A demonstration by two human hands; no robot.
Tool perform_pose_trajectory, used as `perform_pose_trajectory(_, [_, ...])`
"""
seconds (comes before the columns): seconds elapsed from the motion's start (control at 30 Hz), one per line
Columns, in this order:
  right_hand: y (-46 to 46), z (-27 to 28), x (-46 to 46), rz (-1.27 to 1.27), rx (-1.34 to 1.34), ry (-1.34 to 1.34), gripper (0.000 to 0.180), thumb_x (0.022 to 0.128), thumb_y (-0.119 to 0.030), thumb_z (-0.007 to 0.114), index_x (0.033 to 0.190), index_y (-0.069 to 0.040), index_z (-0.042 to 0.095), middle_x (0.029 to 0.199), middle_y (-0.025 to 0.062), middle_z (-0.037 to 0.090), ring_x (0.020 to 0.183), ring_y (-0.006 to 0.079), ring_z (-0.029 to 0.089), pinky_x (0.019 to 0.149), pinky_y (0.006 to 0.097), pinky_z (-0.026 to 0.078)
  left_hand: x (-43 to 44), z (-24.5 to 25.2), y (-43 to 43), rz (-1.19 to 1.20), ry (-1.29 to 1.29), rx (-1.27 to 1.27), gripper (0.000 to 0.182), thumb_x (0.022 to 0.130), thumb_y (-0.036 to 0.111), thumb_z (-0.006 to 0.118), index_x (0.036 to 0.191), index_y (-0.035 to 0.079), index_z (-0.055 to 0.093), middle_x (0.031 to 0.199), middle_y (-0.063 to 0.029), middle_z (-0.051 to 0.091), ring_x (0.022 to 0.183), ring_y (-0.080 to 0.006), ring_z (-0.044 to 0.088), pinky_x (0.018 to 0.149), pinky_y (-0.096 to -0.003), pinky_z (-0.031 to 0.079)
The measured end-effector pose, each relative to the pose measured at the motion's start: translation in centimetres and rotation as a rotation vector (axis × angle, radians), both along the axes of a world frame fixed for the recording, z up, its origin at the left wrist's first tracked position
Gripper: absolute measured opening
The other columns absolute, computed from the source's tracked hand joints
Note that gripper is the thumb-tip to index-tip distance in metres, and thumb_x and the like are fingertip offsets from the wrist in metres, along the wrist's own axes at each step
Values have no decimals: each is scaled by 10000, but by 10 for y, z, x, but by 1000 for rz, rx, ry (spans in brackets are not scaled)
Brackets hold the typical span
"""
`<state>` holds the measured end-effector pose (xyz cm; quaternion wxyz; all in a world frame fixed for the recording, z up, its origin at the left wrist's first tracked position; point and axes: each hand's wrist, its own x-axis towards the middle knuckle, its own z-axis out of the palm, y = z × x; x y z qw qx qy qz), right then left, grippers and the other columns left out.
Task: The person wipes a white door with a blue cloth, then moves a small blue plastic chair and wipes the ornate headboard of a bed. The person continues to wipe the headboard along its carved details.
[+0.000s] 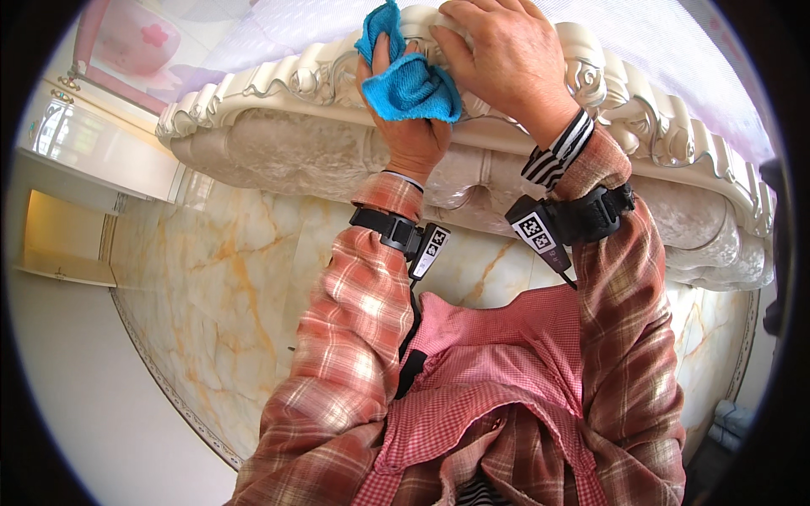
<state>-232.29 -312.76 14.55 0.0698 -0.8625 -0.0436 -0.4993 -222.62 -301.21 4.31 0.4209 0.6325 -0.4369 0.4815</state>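
A blue cloth (411,85) is bunched in my left hand (414,142), with folds of it between and over the fingers, against the carved cream top rail (316,76) of a tufted bed board. Beside it, my right hand (506,54) rests on the raised ornament at the middle of the rail, its fingers curled over the top; no object shows in it. Below the rail runs velvety padded upholstery (297,148). Both forearms wear plaid sleeves with black straps and small coded devices.
Pale mesh netting (633,25) spreads behind the rail. A white glossy cabinet (95,145) stands at the left, with an open compartment (63,234) below it. Marble-patterned floor (221,284) lies beneath me. Folded bluish items (728,420) are at the lower right.
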Motion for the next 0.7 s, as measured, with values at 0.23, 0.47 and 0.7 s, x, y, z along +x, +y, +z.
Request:
perform_pose_trajectory(0.23, [-1, 1, -1, 8, 19, 28, 192, 802, -208, 589, 800, -24, 642, 861, 121, 655, 884, 300, 590, 802, 420, 452, -13, -19, 0, 94, 80, 9, 578, 847, 309, 620, 1318, 8, 475, 1474, -281, 298, 1295, -523, 318, 1064, -603, 245])
perform_pose_trajectory(0.47, [-1, 2, -2, 14, 15, 35, 201, 814, -204, 584, 803, -12, 644, 868, 127, 660, 889, 299, 592, 807, 415, 449, -25, -44, 2, 175, 88, 59, 606, 827, 259, 662, 1342, 8, 466, 1500, -286, 237, 1316, -533, 291, 1060, -599, 275])
perform_pose_trajectory(0.7, [-1, 1, -2, 19, 10, 26, 200, 813, -208, 597, 799, -15, 646, 858, 128, 662, 884, 298, 595, 806, 414, 451, -35, -65, 4, 119, 253, 101, 561, 869, 154, 604, 1377, -1, 424, 1524, -284, 181, 1356, -482, 269, 1107, -524, 242])
